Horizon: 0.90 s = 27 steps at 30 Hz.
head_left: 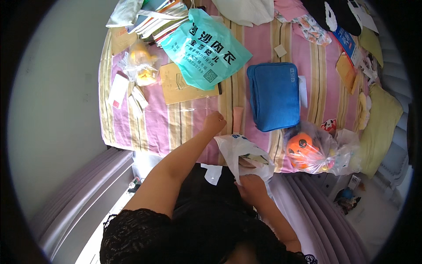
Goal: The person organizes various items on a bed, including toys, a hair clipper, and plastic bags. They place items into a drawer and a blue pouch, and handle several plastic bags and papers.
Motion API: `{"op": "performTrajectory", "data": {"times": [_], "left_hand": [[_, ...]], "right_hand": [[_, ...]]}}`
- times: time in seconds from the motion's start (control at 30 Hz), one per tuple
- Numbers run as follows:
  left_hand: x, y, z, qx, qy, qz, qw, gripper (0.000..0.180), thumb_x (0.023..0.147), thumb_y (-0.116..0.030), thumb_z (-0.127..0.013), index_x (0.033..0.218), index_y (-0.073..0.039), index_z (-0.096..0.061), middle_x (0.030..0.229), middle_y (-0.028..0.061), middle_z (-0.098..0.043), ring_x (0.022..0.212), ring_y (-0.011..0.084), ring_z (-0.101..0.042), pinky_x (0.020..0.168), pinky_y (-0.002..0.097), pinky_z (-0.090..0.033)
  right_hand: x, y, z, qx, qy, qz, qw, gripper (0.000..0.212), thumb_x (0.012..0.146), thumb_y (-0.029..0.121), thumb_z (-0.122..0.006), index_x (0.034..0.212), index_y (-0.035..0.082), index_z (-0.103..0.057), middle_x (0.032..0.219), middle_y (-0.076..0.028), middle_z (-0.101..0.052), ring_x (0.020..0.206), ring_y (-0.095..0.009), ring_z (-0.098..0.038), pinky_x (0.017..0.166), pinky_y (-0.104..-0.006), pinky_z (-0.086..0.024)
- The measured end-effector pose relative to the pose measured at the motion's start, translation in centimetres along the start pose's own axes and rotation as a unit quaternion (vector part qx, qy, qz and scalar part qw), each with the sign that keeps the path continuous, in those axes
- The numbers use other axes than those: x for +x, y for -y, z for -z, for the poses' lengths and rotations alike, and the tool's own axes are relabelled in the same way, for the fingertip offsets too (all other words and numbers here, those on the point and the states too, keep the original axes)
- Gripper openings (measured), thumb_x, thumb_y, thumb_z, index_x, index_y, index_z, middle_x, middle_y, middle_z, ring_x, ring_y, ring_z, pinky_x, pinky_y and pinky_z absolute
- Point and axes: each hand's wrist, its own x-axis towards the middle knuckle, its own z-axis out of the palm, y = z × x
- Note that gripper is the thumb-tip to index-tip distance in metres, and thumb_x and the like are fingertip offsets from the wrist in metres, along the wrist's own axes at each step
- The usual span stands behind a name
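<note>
My left hand (214, 123) is closed just above the striped bed cover (180, 127), left of a pinkish tube-like item (238, 119). Whatever its fingers may hold is hidden or too small to make out. At the bed's near edge, my right hand (254, 190) grips the rim of a white plastic bag (228, 147). The bag's mouth gapes, and some flat pale items (250, 161) show inside it. A blue zippered fabric bag (274, 97) lies flat beyond it to the right. Farther off, a brown paper envelope (176, 90) is partly covered by a turquoise plastic bag (211, 53).
Right of the white bag sits a clear bag with an orange plush toy (302, 149). At the left are a bagged yellow toy (143, 61), a white box (118, 90) and a stack of books (162, 22). Curtains (83, 207) hang below the bed's near edge.
</note>
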Motion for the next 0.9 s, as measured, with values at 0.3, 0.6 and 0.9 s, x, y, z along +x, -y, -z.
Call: {"op": "performTrajectory", "data": {"times": [0.3, 0.6, 0.9], "left_hand": [[-0.4, -6.1, -5.1, 0.111, 0.016, 0.119, 0.987, 0.056, 0.072, -0.037, -0.066, 0.108, 0.002, -0.047, 0.101, 0.0211, -0.061, 0.095, 0.0363, -0.060, 0.080, 0.0426, -0.049], [-6.5, 1.2, 8.8, -0.078, -0.114, 0.046, 0.989, 0.051, 0.075, -0.032, -0.064, 0.102, 0.006, -0.043, 0.094, 0.0258, -0.060, 0.083, 0.0419, -0.059, 0.071, 0.0458, -0.047], [-1.6, 16.8, 18.3, -0.363, -0.297, 0.389, 0.793, 0.070, 0.073, -0.054, -0.067, 0.109, 0.003, -0.048, 0.075, 0.0119, -0.055, 0.059, 0.0220, -0.056, 0.050, 0.0345, -0.051]], "right_hand": [[0.5, 0.2, -1.1, -0.014, 0.026, 0.012, 1.000, 0.014, 0.075, 0.017, -0.065, 0.079, 0.005, -0.058, 0.068, -0.013, -0.059, 0.067, -0.033, -0.057, 0.061, -0.0429, -0.044], [1.5, 0.9, 0.0, -0.087, 0.071, 0.011, 0.994, 0.015, 0.074, 0.018, -0.060, 0.067, 0.006, -0.056, 0.066, -0.015, -0.059, 0.066, -0.034, -0.058, 0.061, -0.0436, -0.045], [2.9, 1.7, 1.7, -0.087, -0.043, 0.010, 0.995, 0.017, 0.079, 0.016, -0.061, 0.068, 0.004, -0.055, 0.064, -0.014, -0.055, 0.063, -0.034, -0.055, 0.056, -0.0436, -0.041]]}}
